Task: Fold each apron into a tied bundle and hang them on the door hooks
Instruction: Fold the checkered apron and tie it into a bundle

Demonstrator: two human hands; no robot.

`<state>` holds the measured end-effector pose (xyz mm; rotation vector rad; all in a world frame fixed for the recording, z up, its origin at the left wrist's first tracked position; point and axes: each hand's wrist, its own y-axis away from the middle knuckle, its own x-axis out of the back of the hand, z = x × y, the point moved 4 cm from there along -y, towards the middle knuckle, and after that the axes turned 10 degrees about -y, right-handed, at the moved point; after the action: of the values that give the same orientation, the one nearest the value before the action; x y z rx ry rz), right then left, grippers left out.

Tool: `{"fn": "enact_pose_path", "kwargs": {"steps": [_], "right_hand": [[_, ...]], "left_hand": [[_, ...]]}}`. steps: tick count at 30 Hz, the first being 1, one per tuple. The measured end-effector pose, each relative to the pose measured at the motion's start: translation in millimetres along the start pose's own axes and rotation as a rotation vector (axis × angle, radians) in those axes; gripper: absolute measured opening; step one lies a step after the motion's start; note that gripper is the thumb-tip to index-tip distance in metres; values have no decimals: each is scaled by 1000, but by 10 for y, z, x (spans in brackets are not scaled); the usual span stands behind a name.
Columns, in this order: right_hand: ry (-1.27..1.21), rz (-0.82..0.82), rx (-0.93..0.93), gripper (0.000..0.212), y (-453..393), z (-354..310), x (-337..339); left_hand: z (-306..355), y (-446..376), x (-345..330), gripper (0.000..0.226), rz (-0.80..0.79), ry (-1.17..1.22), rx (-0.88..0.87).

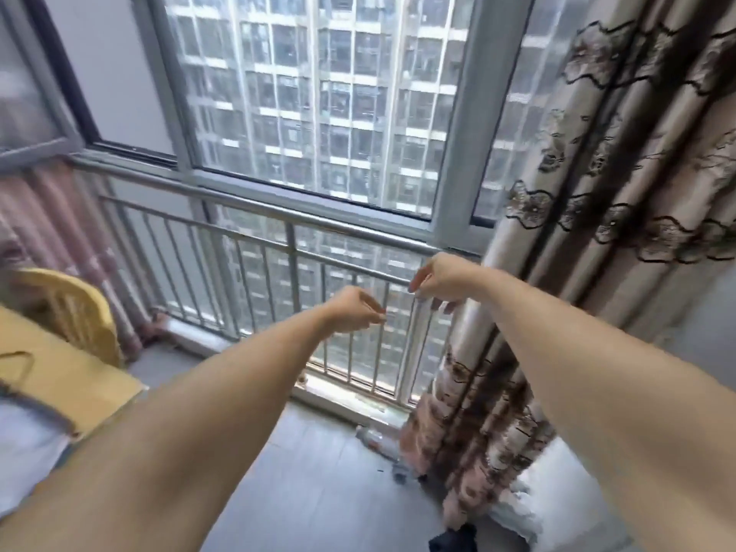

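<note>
- Left hand [356, 310] and right hand [436, 280]: grip loosely curled on both, nothing visibly held.
- No apron or door hooks in view; railing [278, 229] just beyond the grip.
- Step unclear; next likely fetching an apron.
</note>
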<state>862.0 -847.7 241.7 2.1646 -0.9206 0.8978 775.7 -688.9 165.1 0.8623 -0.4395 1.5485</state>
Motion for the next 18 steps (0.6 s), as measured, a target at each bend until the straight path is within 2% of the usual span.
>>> {"fn": "enact_pose_path", "kwargs": {"steps": [6,9,10,11,13,15,18], "right_hand": [[57,-290,245,21,-474,-2068,-2051],[72,-396,347,20,-446,-3040,-3172],[98,-401,342,19,-428,-3072,-3263],[115,-502,399,19,-336,-3741,-4128],[180,-557,423,20,-255,-4050,-4599],[268,-633,482,23,-114,-4556,-5401],[429,-704,610,28,147,-5131,-6218]], "left_hand": [[-2155,1296,1192,21,277,64,291],[-3126,2134,1544,18,350,61,385],[-3191,2169,1509,15,338,86,391],[-3920,2864,1713,11,369,108,509],[-4379,3259,1759,6,330,120,577],[-5079,3965,1896,6,374,169,729],[-5875,4806,2056,9,483,263,904]]}}
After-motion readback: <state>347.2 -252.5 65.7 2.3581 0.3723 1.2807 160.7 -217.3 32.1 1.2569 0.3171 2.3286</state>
